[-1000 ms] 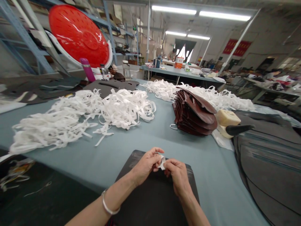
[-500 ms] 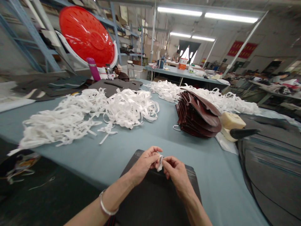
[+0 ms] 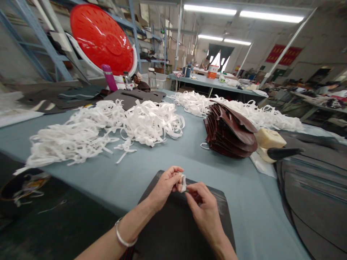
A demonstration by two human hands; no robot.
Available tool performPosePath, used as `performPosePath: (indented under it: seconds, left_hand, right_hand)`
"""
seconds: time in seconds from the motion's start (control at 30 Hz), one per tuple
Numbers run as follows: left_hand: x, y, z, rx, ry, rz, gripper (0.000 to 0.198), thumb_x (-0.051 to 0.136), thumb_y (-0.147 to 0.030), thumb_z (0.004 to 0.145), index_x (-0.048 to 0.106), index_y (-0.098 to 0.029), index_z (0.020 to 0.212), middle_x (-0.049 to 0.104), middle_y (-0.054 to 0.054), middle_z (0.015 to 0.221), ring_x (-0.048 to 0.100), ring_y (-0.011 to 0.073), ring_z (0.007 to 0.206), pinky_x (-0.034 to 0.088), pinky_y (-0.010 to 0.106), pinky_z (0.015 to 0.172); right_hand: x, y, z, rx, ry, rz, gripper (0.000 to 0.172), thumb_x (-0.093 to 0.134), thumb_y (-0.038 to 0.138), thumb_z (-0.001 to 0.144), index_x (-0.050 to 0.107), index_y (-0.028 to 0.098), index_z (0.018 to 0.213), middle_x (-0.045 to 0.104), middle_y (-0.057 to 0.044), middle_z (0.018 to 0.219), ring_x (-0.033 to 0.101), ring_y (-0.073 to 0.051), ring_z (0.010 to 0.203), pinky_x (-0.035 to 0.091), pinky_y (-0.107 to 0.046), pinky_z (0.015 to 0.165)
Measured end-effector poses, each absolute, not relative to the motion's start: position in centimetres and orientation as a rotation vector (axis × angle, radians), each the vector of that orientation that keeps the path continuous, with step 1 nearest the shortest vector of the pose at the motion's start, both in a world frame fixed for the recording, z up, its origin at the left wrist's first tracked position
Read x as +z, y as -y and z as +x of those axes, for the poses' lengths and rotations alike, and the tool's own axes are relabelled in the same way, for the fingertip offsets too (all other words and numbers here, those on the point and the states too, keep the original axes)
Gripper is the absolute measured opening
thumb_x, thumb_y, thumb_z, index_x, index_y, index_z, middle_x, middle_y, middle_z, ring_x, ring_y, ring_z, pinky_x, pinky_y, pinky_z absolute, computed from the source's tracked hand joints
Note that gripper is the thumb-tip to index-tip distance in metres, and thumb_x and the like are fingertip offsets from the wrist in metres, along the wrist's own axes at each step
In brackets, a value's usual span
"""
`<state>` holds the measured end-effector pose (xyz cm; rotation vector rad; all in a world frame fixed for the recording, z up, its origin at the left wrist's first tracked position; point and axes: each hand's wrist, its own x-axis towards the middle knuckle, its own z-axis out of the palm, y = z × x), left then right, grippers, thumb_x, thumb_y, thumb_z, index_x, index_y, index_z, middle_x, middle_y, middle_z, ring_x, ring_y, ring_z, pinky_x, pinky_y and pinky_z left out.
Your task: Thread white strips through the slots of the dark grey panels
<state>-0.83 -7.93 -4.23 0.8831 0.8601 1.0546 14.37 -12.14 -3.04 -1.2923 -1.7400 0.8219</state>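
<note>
My left hand [image 3: 164, 187] pinches a small white strip [image 3: 183, 182] between thumb and fingers, just above a dark flat leather piece [image 3: 187, 224] at the table's near edge. A silver bangle circles that wrist. My right hand [image 3: 204, 209] is curled with its fingertips at the lower end of the same strip, over the dark piece.
Heaps of white strips [image 3: 103, 128] lie left and at the back [image 3: 244, 110] on the grey-blue table [image 3: 168, 159]. A stack of brown leather pieces [image 3: 229, 131] and a cream block [image 3: 268, 139] sit right of centre. Dark panels [image 3: 314, 195] cover the right side. A red round dish [image 3: 101, 38] leans by shelves.
My right hand has drawn slightly down and back from the strip's upper end, and my left hand has risen a little. The view has shifted slightly.
</note>
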Motion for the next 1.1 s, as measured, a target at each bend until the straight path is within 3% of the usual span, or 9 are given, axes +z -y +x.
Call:
performPosePath:
  seconds: [0.07, 0.23, 0.4, 0.53, 0.7, 0.97, 1.1]
  left_hand:
    - [-4.1, 8.0, -0.7, 1.064, -0.852, 0.859, 0.024, 0.055, -0.034, 0.086, 0.048, -0.017, 0.102, 0.052, -0.005, 0.063, 0.045, 0.0052, 0.052, 0.027, 0.018, 0.049]
    - [-4.1, 8.3, -0.5, 1.072, -0.829, 0.803, 0.023, 0.055, -0.031, 0.085, 0.048, -0.017, 0.102, 0.052, -0.005, 0.065, 0.046, 0.0053, 0.053, 0.028, 0.018, 0.050]
    - [-4.3, 8.0, -1.6, 0.932, -0.822, 0.905, 0.025, 0.059, -0.030, 0.082, 0.049, -0.017, 0.101, 0.047, -0.008, 0.060, 0.028, 0.0017, 0.043, 0.018, 0.017, 0.043]
    - [-3.3, 7.7, -3.6, 0.631, -0.814, 1.124, 0.031, 0.062, -0.033, 0.079, 0.052, -0.017, 0.104, 0.054, -0.006, 0.063, 0.026, 0.0024, 0.043, 0.016, 0.017, 0.041]
    - [-1.7, 7.2, -5.3, 0.390, -0.886, 1.428, 0.032, 0.056, -0.046, 0.082, 0.061, -0.014, 0.084, 0.048, -0.005, 0.058, 0.039, 0.0060, 0.047, 0.029, 0.019, 0.045]
    - [-2.3, 6.5, -6.7, 0.533, -1.071, 1.461, 0.030, 0.056, -0.045, 0.081, 0.057, -0.016, 0.079, 0.047, -0.005, 0.059, 0.040, 0.0078, 0.050, 0.028, 0.019, 0.048]
    - [-3.0, 5.4, -6.6, 0.625, -1.188, 1.439, 0.028, 0.052, -0.042, 0.081, 0.056, -0.015, 0.078, 0.045, -0.006, 0.055, 0.038, 0.0079, 0.048, 0.028, 0.020, 0.047]
  right_hand:
    - [-3.2, 12.3, 14.2, 0.759, 1.841, -1.246, 0.010, 0.050, 0.020, 0.088, 0.060, 0.021, 0.090, 0.055, -0.002, 0.086, 0.050, -0.013, 0.072, 0.038, -0.025, 0.066]
    - [-4.2, 12.0, 14.3, 0.815, 1.782, -1.267, 0.012, 0.050, 0.016, 0.088, 0.052, 0.020, 0.076, 0.051, 0.000, 0.079, 0.047, -0.013, 0.072, 0.035, -0.025, 0.066]
    - [-4.3, 12.0, 15.4, 1.360, 1.517, -1.105, 0.013, 0.057, 0.017, 0.084, 0.051, 0.020, 0.074, 0.045, 0.005, 0.068, 0.039, -0.010, 0.062, 0.031, -0.024, 0.059]
    - [-4.4, 11.9, 16.9, 1.614, 1.067, -0.895, 0.011, 0.061, 0.026, 0.086, 0.052, 0.021, 0.082, 0.047, 0.004, 0.080, 0.036, -0.007, 0.058, 0.027, -0.023, 0.053]
    - [-4.5, 11.5, 17.9, 1.640, 0.904, -0.853, 0.009, 0.060, 0.029, 0.087, 0.057, 0.020, 0.086, 0.053, 0.000, 0.089, 0.043, -0.007, 0.062, 0.033, -0.023, 0.057]
    - [-4.9, 10.0, 19.3, 1.509, 0.677, -0.816, 0.028, 0.075, 0.025, 0.071, 0.047, 0.022, 0.068, 0.048, 0.004, 0.074, 0.042, -0.007, 0.057, 0.032, -0.021, 0.050]
    - [-3.9, 8.2, 19.3, 1.364, 0.884, -1.008, 0.019, 0.069, 0.034, 0.076, 0.056, 0.023, 0.082, 0.056, 0.000, 0.081, 0.049, -0.011, 0.062, 0.041, -0.026, 0.056]
